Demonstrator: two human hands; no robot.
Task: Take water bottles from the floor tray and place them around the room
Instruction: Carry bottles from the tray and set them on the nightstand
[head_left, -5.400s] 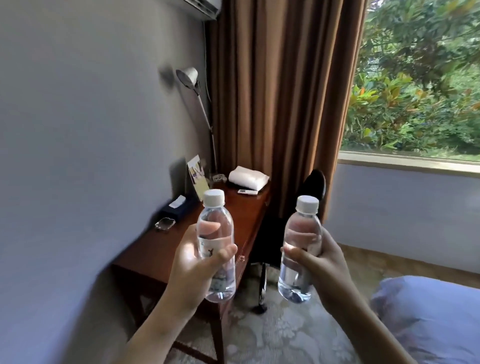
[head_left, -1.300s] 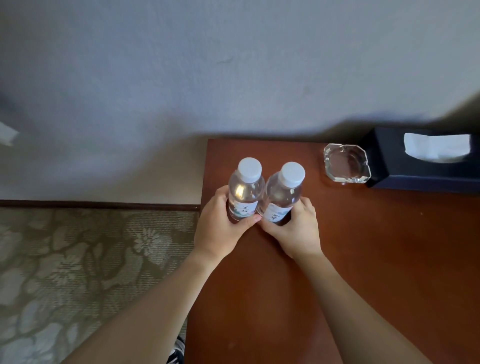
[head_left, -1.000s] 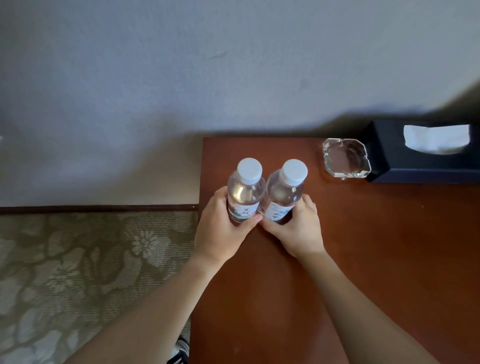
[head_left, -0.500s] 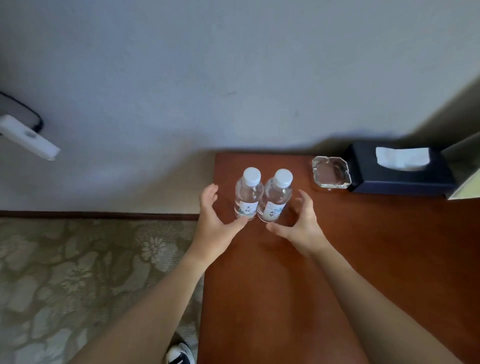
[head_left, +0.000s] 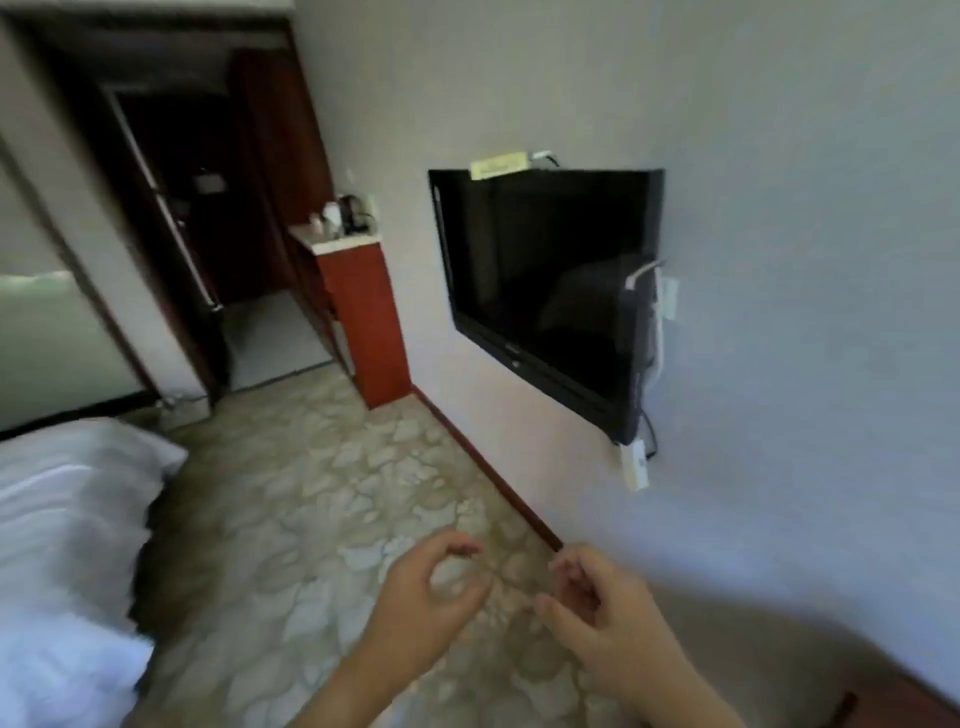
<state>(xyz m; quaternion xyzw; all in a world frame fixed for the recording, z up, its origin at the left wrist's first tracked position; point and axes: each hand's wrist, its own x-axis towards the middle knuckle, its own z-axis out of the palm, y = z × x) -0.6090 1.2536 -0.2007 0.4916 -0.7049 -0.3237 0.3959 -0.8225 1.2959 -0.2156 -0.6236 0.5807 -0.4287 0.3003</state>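
Observation:
No water bottle and no floor tray is in view. My left hand (head_left: 422, 605) hangs over the patterned carpet (head_left: 322, 499) at the lower middle, fingers loosely curled, holding nothing. My right hand (head_left: 605, 616) is beside it to the right, also loosely curled and empty. A small gap of carpet shows between the two hands. The picture is blurred by motion.
A black wall TV (head_left: 545, 291) hangs on the grey wall at right. A red-brown cabinet (head_left: 358, 312) with a kettle (head_left: 351, 213) stands further along, beside a dark doorway (head_left: 208, 218). A white bed (head_left: 67, 545) fills the left. A corner of the wooden desk (head_left: 883, 701) shows at bottom right.
Both hands let go of the two bottles standing on the desk and drew back. The view has swung left from the desk to the room, TV wall and doorway.

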